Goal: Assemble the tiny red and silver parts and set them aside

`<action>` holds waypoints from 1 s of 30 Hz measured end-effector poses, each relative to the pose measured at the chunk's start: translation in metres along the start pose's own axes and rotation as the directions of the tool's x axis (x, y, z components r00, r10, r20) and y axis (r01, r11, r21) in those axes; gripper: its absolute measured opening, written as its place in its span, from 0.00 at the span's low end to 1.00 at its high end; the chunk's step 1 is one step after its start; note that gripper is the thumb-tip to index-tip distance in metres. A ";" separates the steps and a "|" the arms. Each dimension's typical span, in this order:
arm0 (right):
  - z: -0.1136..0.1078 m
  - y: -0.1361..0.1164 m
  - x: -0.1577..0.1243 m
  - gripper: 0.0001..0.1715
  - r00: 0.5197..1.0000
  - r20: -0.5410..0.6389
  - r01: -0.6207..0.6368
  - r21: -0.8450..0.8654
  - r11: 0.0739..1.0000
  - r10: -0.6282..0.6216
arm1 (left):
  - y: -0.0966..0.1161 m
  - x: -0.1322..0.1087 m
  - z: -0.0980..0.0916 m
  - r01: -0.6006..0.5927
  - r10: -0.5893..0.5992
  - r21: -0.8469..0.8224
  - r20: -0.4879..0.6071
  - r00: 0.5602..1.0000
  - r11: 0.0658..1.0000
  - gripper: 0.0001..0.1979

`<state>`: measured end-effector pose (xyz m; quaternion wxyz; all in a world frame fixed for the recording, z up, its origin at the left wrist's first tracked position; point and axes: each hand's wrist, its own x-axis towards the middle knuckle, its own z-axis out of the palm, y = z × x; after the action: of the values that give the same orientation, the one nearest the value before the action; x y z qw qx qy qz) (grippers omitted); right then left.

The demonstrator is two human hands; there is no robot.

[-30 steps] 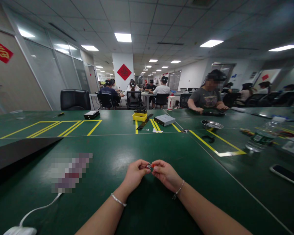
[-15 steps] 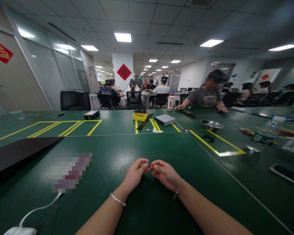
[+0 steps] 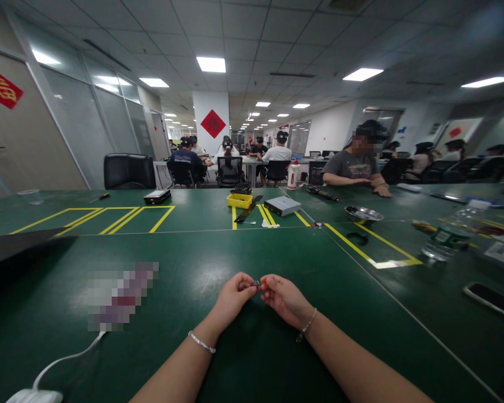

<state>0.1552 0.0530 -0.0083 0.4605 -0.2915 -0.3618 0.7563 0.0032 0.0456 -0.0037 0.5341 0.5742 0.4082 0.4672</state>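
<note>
My left hand (image 3: 233, 298) is pinched on a small silvery piece (image 3: 256, 283), too small to name, which sticks out past the fingertips. Close beside it, my right hand (image 3: 286, 299) pinches a tiny orange-red piece (image 3: 265, 283). The two sets of fingertips almost meet above the green table (image 3: 218, 252). Whether the two pieces touch or are joined, I cannot tell. Fingers cover most of both.
A grey box (image 3: 282, 205) and a yellow tray (image 3: 239, 200) stand ahead. To the right are a metal dish (image 3: 363, 213), a water bottle (image 3: 451, 235) and a phone (image 3: 493, 301). A black panel (image 3: 21, 249) and white cable (image 3: 69, 358) lie left. A person (image 3: 357, 159) sits opposite.
My fingertips have shifted slightly, and more of the silvery and orange-red pieces shows. The black panel has moved left. The person opposite has drawn one arm in.
</note>
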 end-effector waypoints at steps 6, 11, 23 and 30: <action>0.001 -0.001 0.000 0.10 1.000 0.011 -0.012 0.030 0.999 0.011 | -0.002 0.000 -0.001 -0.021 0.021 0.013 -0.011 1.000 1.000 0.08; 0.000 -0.001 -0.001 0.09 1.000 0.000 0.007 0.015 1.000 -0.007 | -0.001 0.001 -0.003 -0.029 0.029 -0.005 -0.040 0.999 1.000 0.10; -0.001 0.000 -0.001 0.11 1.000 -0.009 0.010 0.025 1.000 -0.009 | -0.001 0.003 -0.005 -0.048 0.042 -0.036 -0.159 0.986 0.998 0.12; 0.000 -0.002 -0.003 0.09 1.000 -0.021 -0.009 0.034 0.999 0.009 | -0.002 0.006 -0.006 -0.038 0.017 -0.108 -0.192 0.981 0.993 0.12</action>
<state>0.1573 0.0513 -0.0059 0.4658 -0.2935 -0.3427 0.7612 -0.0009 0.0529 -0.0048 0.5173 0.5018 0.4229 0.5493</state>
